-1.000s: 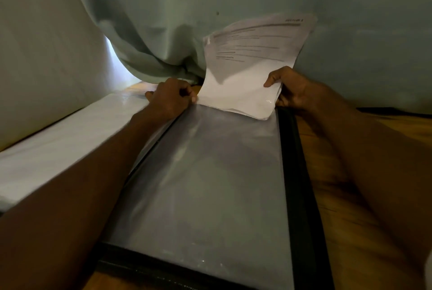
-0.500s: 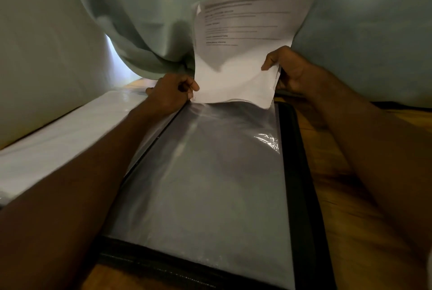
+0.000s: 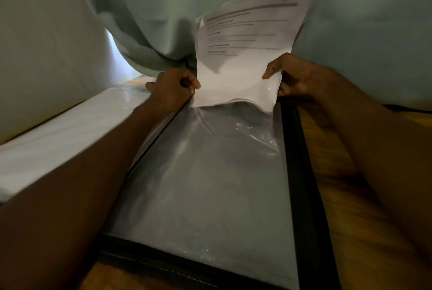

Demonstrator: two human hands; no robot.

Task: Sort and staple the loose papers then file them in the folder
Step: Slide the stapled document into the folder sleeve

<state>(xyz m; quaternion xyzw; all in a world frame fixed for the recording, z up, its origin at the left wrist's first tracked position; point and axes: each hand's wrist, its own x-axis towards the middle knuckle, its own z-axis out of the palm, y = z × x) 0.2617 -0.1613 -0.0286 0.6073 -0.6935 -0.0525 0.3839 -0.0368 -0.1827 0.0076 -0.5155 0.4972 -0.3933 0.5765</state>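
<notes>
A black folder (image 3: 301,172) lies open on the wooden table, its clear plastic sleeve (image 3: 210,184) facing up. A set of printed white papers (image 3: 245,39) stands nearly upright at the sleeve's far opening, its bottom edge at or just inside the mouth. My right hand (image 3: 292,74) grips the papers' right edge, thumb on the front. My left hand (image 3: 173,88) is closed at the sleeve's top left corner, pinching the plastic beside the papers. The sleeve is puckered near its upper right.
A pale green curtain (image 3: 145,27) hangs right behind the papers and touches the table. To the left lies the folder's other side, with more pale sleeves (image 3: 58,140). Bare wooden tabletop (image 3: 350,231) shows to the right of the folder.
The papers were lifted up and back half a second ago, then came down again toward the sleeve mouth. The plastic has wrinkled at the upper right. My left hand stayed at the corner.
</notes>
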